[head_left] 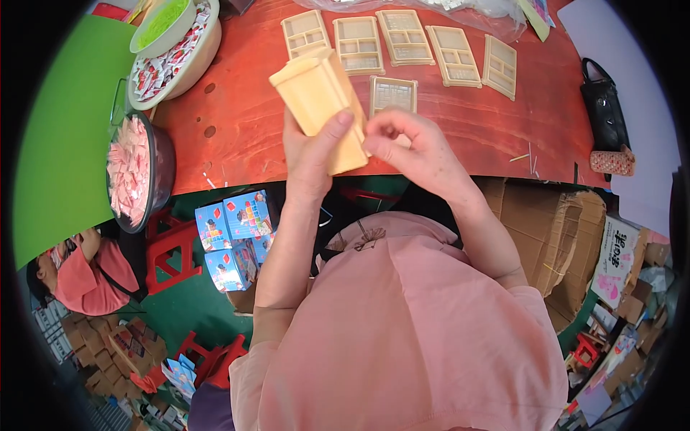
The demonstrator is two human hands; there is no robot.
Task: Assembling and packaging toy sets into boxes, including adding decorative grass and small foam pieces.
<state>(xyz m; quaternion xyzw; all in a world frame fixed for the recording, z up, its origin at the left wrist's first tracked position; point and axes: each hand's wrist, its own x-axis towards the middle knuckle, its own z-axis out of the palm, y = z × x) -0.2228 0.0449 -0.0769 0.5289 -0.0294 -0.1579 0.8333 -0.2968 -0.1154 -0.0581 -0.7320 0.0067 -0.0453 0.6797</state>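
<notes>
The left hand (pixel 313 154) grips a cream plastic box (pixel 321 108) above the red counter (pixel 237 122); the right hand (pixel 417 147) pinches its lower edge. That thumb-only clamp looks insecure: a tug could drop it onto the trays (pixel 394 93).

Cream plastic tray (pixel 321 108); red-brown table (pixel 244 122); pink shirt (pixel 417 330); blue patterned boxes (pixel 233 237) near left; green sheet (pixel 65 129) far left.

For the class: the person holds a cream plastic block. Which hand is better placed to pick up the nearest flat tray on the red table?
Probably the right hand: it only pinches the block's edge and hovers beside that tray, while the left hand grips the block.
</notes>
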